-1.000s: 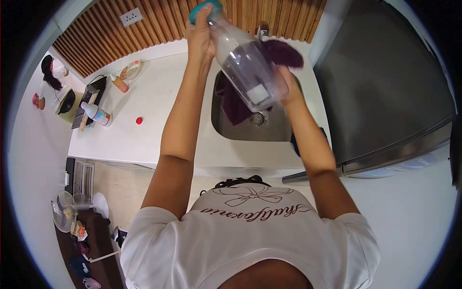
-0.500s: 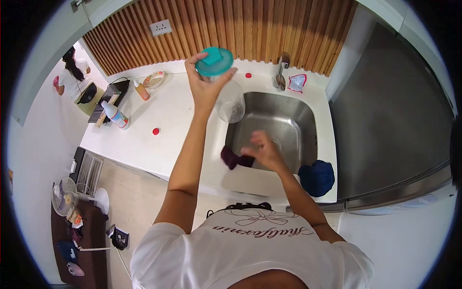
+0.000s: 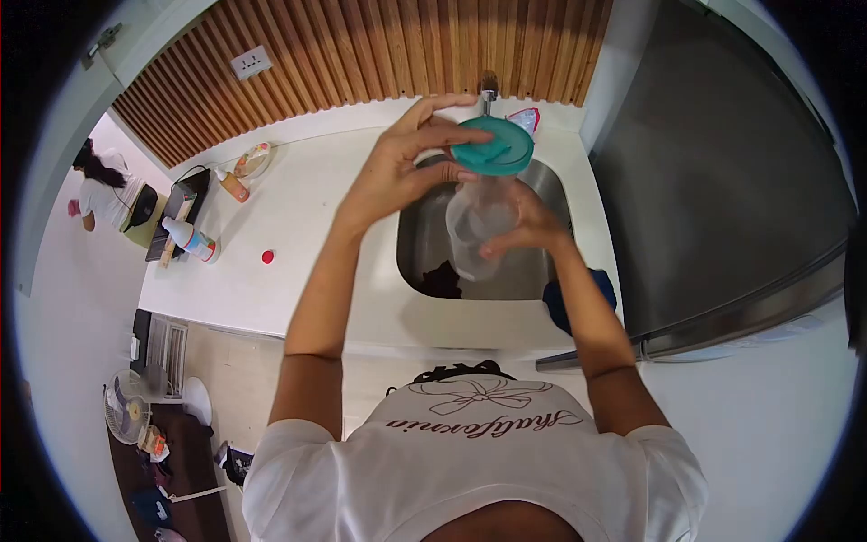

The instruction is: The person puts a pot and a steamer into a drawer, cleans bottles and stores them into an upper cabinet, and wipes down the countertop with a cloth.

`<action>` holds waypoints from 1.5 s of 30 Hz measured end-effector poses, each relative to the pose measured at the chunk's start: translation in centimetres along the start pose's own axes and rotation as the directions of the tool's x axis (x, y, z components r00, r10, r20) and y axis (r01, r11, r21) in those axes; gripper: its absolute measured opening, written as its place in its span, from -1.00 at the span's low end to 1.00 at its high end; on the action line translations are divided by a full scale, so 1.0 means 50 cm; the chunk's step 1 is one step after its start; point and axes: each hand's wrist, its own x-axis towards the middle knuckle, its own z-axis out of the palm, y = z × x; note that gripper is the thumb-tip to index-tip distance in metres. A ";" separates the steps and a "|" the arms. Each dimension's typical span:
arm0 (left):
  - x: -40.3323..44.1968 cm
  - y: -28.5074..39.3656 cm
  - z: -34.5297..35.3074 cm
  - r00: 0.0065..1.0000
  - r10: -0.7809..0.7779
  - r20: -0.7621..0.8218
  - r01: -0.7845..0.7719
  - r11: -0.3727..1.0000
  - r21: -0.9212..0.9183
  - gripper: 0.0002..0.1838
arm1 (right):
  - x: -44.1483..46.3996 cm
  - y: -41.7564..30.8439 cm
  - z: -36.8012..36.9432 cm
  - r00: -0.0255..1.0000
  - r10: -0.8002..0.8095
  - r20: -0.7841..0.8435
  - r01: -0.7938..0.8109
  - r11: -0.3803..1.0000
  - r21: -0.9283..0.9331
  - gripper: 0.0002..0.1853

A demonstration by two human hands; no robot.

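Note:
Over the sink (image 3: 411, 248) I hold up a tall clear plastic container (image 3: 470, 239) with a teal lid (image 3: 508, 155). My left hand (image 3: 402, 163) grips the lid from the left, thumb beneath its rim and fingers on top. Around the see-through body, from the right, curl the fingers of my right hand (image 3: 535, 221), slightly blurred. A dark maroon cloth (image 3: 440, 280) lies in the sink's near left corner, below the container. Partly behind my right forearm, a navy cloth (image 3: 560, 305) rests on the counter's edge.
Behind the lid stands the faucet (image 3: 489, 95), with a pink-edged packet (image 3: 525, 119) beside it. On the left counter are a red cap (image 3: 267, 256), a white spray bottle (image 3: 191, 240), an orange bottle (image 3: 233, 186) and a dish (image 3: 253, 161). Another person (image 3: 113, 194) stands far left.
The container has moved right, over the sink. My right hand has risen from the maroon cloth to the container's body. That cloth has gone from the sink's front edge into the basin.

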 end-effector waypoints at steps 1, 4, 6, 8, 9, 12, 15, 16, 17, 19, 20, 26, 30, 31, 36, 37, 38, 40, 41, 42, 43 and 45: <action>0.006 0.002 -0.002 1.000 -0.001 0.003 0.001 1.000 -0.006 -0.60 | -0.002 -0.006 -0.017 0.976 0.047 0.212 -0.071 0.992 0.107 -0.03; 0.014 -0.007 0.008 0.996 0.016 0.086 0.004 0.975 -0.221 -0.64 | -0.001 -0.023 -0.029 0.941 0.066 0.331 -0.137 0.971 0.194 -0.04; 0.010 -0.020 0.025 0.999 0.017 0.031 -0.012 0.990 -0.139 -0.66 | 0.004 -0.046 -0.023 0.942 0.033 0.333 -0.110 0.970 0.216 -0.07; 0.006 -0.028 0.049 0.998 0.055 -0.030 -0.056 0.998 -0.036 -0.65 | 0.012 -0.084 0.002 0.962 0.241 0.127 -0.267 0.925 0.270 -0.24; -0.002 -0.032 0.053 0.998 0.055 -0.027 -0.056 0.998 -0.038 -0.65 | 0.012 -0.080 0.014 0.962 0.242 0.123 -0.268 0.924 0.272 -0.24; -0.011 -0.041 0.054 0.999 -0.014 -0.044 0.002 0.968 -0.251 -0.64 | 0.012 -0.073 0.024 0.959 0.269 -0.087 -0.231 0.924 0.306 -0.42; -0.012 -0.011 0.046 0.998 -0.049 -0.030 0.042 0.980 -0.196 -0.68 | 0.018 -0.081 0.008 0.977 0.163 -0.138 -0.152 0.985 0.085 -0.53; -0.016 -0.012 0.048 0.998 -0.048 -0.035 0.040 0.980 -0.196 -0.68 | 0.021 -0.083 0.003 0.972 0.206 -0.114 -0.206 0.978 0.014 -0.54; -0.017 -0.018 0.051 0.996 0.053 -0.073 -0.059 0.995 -0.081 -0.71 | 0.023 -0.086 -0.001 0.964 0.251 -0.092 -0.257 0.965 -0.059 -0.55; -0.020 -0.033 0.046 0.982 0.157 -0.104 -0.154 0.987 0.038 -0.73 | 0.024 -0.102 -0.003 0.973 0.223 -0.064 -0.230 0.965 -0.129 -0.52; -0.022 -0.041 0.037 0.991 0.086 -0.106 -0.092 0.995 -0.045 -0.70 | 0.024 -0.108 -0.002 0.980 0.197 -0.038 -0.201 0.960 -0.193 -0.50; -0.032 -0.074 0.050 0.978 -0.096 -0.187 0.057 0.977 -0.206 -0.64 | 0.046 -0.085 -0.011 0.993 0.041 -0.113 -0.106 0.737 -0.667 -0.35; -0.052 -0.144 0.052 0.983 0.041 -0.180 -0.084 0.969 -0.234 -0.73 | 0.088 -0.117 -0.057 0.987 0.160 -0.034 -0.088 0.347 -0.934 -0.30; -0.059 -0.159 0.051 0.983 0.041 -0.180 -0.085 0.966 -0.242 -0.73 | 0.099 -0.111 -0.072 0.985 0.166 -0.037 -0.093 0.342 -0.935 -0.30; -0.085 -0.186 0.077 0.982 0.148 -0.119 -0.109 0.952 0.286 -0.75 | 0.151 -0.125 -0.099 0.950 0.141 0.277 0.295 -0.128 -0.947 -0.47; -0.084 -0.188 0.083 0.981 0.151 -0.123 -0.111 0.953 0.283 -0.75 | 0.159 -0.127 -0.100 0.939 0.144 0.311 0.334 -0.187 -0.924 -0.51; -0.084 -0.189 0.088 0.976 0.179 -0.124 -0.128 0.932 0.340 -0.73 | 0.166 -0.129 -0.101 0.939 0.146 0.311 0.335 -0.191 -0.922 -0.51; -0.082 -0.196 0.095 0.970 0.209 -0.126 -0.144 0.908 0.394 -0.70 | 0.178 -0.131 -0.101 0.880 0.059 0.471 0.464 -0.315 -0.828 -0.77; -0.079 -0.202 0.098 0.965 0.226 -0.134 -0.153 0.899 0.409 -0.70 | 0.182 -0.131 -0.102 0.879 0.062 0.473 0.466 -0.318 -0.826 -0.77; -0.078 -0.208 0.101 0.960 0.242 -0.142 -0.162 0.891 0.425 -0.69 | 0.185 -0.131 -0.101 0.861 0.045 0.506 0.487 -0.362 -0.795 -0.81; -0.077 -0.210 0.104 0.959 0.244 -0.145 -0.162 0.890 0.425 -0.69 | 0.188 -0.134 -0.099 0.841 0.029 0.540 0.504 -0.406 -0.763 -0.86; -0.074 -0.213 0.111 0.951 0.264 -0.162 -0.175 0.891 0.419 -0.72 | 0.191 -0.139 -0.096 0.831 0.047 0.554 0.514 -0.444 -0.734 -0.86</action>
